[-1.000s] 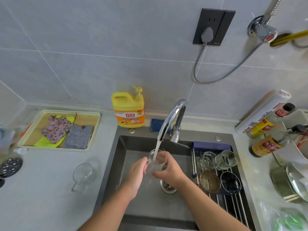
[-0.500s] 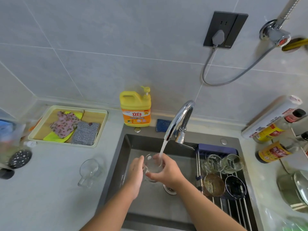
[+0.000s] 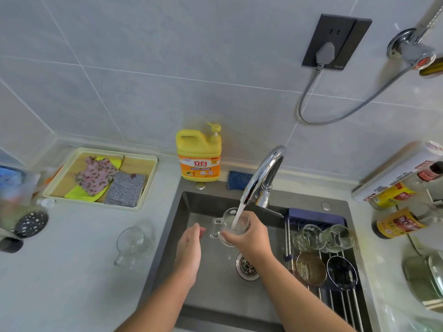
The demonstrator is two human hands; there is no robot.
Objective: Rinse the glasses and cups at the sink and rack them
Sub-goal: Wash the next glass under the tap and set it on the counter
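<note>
My right hand (image 3: 249, 238) grips a clear glass cup with a handle (image 3: 229, 224) over the dark sink (image 3: 187, 209). Water streams from the chrome tap (image 3: 262, 174) into the cup. Just left of the cup's handle is my left hand (image 3: 190, 248), its fingers straight and holding nothing. Another clear handled cup (image 3: 130, 244) lies on the counter left of the sink. On the roll-up rack (image 3: 335, 298) across the sink's right side sit two clear glasses (image 3: 308, 237) (image 3: 339, 238), a brownish cup (image 3: 310, 269) and a dark cup (image 3: 340, 271).
A yellow detergent bottle (image 3: 199, 155) and a blue sponge (image 3: 239, 179) stand behind the sink. A tray of cloths (image 3: 148, 188) sits on the left counter. Sauce bottles (image 3: 402, 221), a roll (image 3: 393, 173) and a glass pot lid (image 3: 429, 276) crowd the right counter. The drain (image 3: 247, 265) is open.
My left hand has come off the cup and moved slightly left. My right hand keeps the cup under the stream. The view has shifted a little.
</note>
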